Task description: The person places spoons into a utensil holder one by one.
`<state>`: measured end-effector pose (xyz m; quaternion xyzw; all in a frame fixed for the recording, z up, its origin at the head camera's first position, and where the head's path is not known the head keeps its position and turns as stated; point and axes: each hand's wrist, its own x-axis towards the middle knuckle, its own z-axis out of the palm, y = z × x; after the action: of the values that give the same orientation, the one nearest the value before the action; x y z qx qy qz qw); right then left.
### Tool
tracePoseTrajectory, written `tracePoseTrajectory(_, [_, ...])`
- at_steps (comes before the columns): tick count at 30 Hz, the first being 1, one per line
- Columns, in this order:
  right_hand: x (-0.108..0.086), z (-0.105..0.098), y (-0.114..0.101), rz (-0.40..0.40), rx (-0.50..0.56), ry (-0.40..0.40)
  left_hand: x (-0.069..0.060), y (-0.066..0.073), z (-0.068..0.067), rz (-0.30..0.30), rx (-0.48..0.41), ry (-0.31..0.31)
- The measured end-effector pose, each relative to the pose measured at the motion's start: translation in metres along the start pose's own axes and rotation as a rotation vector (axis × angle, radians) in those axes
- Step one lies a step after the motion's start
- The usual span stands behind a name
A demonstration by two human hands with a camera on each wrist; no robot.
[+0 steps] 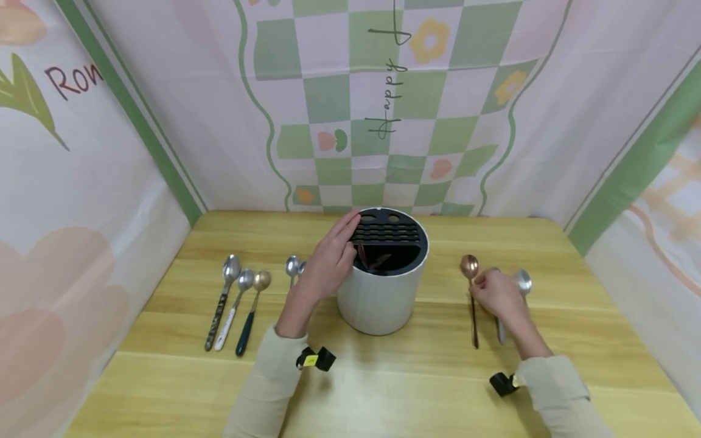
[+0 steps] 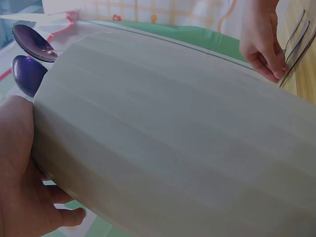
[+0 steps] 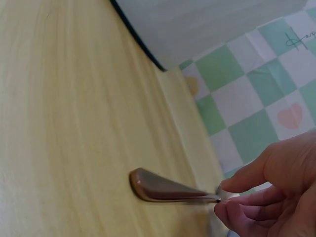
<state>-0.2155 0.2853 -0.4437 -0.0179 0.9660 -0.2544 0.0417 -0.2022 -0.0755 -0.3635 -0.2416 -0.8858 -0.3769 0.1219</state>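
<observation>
A white ribbed utensil holder [image 1: 378, 304] with a black slotted lid [image 1: 386, 233] stands upright on the table. My left hand [image 1: 327, 258] grips its left side at the rim, fingers along the lid's edge. Two dark, shiny spoon bowls [image 2: 30, 75] stick out past the rim in the left wrist view. To the right, my right hand [image 1: 498, 295] pinches a copper-coloured spoon [image 1: 474, 322] at its neck, between thumb and fingers. The flared end of that spoon's handle [image 3: 163, 187] shows in the right wrist view. Beside this hand lies a silver spoon [image 1: 523, 281]; another grey handle [image 1: 501, 331] is partly hidden.
Three spoons lie at the left: one with a dark patterned handle [image 1: 216, 319], one with a white handle [image 1: 226, 328], one with a green handle [image 1: 245, 334]. Silver spoon bowls [image 1: 292, 265] peek out behind my left hand. A patterned cloth [image 1: 394, 140] hangs behind the wooden table [image 1: 361, 389].
</observation>
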Motion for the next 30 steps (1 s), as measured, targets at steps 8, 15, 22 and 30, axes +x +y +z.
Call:
tracePoseTrajectory(8, [0.012,0.005,0.005,0.008,-0.044,0.007,-0.001,0.0,-0.001,-0.005,-0.007,0.006])
tracePoseTrajectory(15, [0.018,0.006,0.009,0.048,-0.05,-0.023,-0.002,-0.001,0.0,-0.003,-0.012,0.003])
tracePoseTrajectory(22, [0.017,0.006,0.013,0.059,-0.018,-0.049,-0.002,0.0,0.0,-0.005,-0.014,0.001])
tracePoseTrajectory(30, [0.015,0.003,0.015,0.05,0.022,-0.065,-0.001,0.0,0.0,-0.005,-0.014,0.003])
